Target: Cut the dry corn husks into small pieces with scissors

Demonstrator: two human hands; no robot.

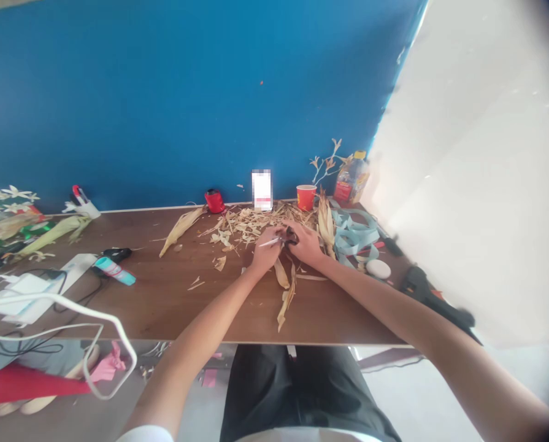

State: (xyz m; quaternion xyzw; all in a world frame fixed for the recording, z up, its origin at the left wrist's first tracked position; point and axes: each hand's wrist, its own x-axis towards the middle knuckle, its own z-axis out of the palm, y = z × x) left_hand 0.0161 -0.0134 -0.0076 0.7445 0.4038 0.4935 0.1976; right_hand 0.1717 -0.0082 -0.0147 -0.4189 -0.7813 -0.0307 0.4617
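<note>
My left hand (265, 247) and my right hand (307, 245) meet over the middle of the brown table. Between them is what looks like a pair of scissors (292, 236), with dark rounded handles in my right hand's fingers. A pale pointed strip, like a blade, crosses the fingers of my left hand. Those fingers are curled, and what they pinch is hidden. Dried corn husk scraps (241, 224) lie heaped just behind my hands. Below them, a long husk strip (287, 301) reaches toward the table's front edge.
A red paper cup (306, 197), bottle (351, 178) and blue-green ribbon (354, 233) stand or lie at back right. A black glue gun (435, 301) rests at right. Leftward are a whole husk (182, 230), a red roll (214, 201), a blue tube (115, 271) and cables.
</note>
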